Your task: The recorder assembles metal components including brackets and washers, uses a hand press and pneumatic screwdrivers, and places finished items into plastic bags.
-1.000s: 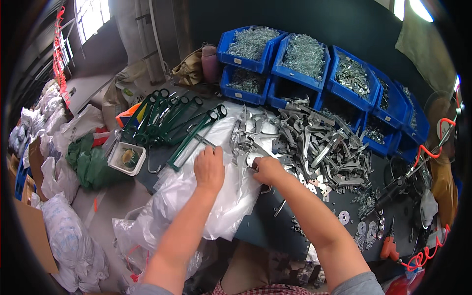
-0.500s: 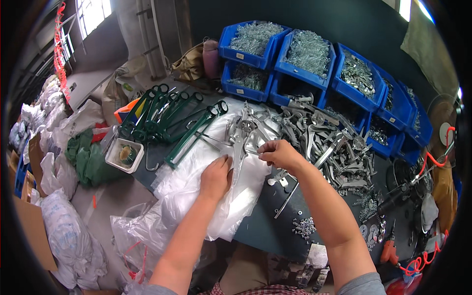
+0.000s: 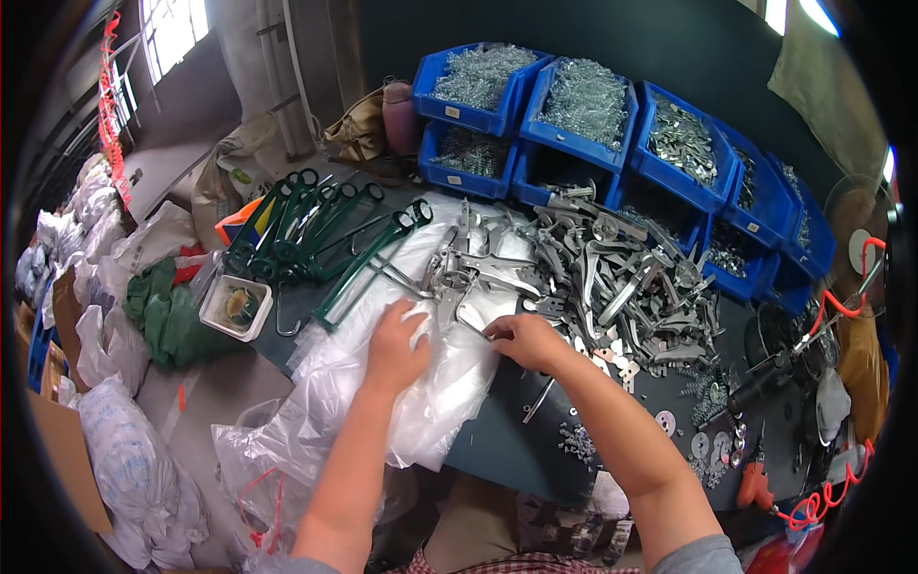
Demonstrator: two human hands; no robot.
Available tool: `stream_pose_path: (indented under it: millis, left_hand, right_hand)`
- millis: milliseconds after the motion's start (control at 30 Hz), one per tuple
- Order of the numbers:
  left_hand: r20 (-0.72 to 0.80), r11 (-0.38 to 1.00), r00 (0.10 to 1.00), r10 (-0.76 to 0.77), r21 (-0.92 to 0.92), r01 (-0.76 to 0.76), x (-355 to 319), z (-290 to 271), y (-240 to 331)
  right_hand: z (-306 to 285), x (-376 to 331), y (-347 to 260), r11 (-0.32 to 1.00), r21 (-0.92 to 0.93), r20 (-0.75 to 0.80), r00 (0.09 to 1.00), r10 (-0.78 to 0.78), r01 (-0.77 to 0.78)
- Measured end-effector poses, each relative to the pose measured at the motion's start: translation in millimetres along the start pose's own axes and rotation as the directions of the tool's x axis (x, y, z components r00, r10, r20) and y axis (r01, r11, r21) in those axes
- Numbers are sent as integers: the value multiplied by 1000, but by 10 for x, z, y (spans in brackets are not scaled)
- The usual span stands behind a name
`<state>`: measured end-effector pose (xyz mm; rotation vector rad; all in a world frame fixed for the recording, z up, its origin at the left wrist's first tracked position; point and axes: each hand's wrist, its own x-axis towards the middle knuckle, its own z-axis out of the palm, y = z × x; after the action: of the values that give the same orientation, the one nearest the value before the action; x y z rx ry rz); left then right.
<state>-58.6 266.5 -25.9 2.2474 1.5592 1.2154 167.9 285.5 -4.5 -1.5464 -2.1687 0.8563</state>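
Note:
On a stack of clear plastic bags [image 3: 402, 430] lies a small heap of grey metal handle-and-trigger parts [image 3: 464, 273]. My left hand [image 3: 397, 346] rests over the bags just below this heap, fingers apart and holding nothing. My right hand [image 3: 526, 340] is closed at the heap's lower right, with thumb and fingertips pinching the end of a thin bent metal rod [image 3: 471, 323]. Part of that rod is hidden by the fingers. Dark green caulking guns [image 3: 359, 273] lie to the left, one reaching onto the bags.
A large pile of loose metal handles [image 3: 622, 287] covers the right of the table. Blue bins [image 3: 583, 105] of springs and small parts stand behind it. Small nuts [image 3: 577, 442], washers and an orange power tool [image 3: 755, 486] are at the near right. A white tray [image 3: 235, 307] sits left.
My left hand has drawn away from the upright metal handle and opened, moving slightly left. That handle now lies lower among the others. My right hand has shifted a little downward.

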Motion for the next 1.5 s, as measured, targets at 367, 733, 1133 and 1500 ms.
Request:
stream_pose_path:
  millis: [367,733,1133,1500]
  left_hand:
    - [156,916,981,-119,399,47,-621,17,548]
    - [33,946,998,-48,322,35,-695,78,512]
    - [14,688,1000,1,-726,10,-921,-514,1925]
    - [689,740,723,43,-509,440,-1939,-452,2086]
  right_hand:
    - [153,705,-189,976,-212,-444,884,-142,51]
    - [-826,107,-305,905,113,-839,528,-135,411]
    - [-534,-2160,-172,-32,985,-173,964,-202,170]
    - [231,-3482,47,23,999,-51,994,99,49]
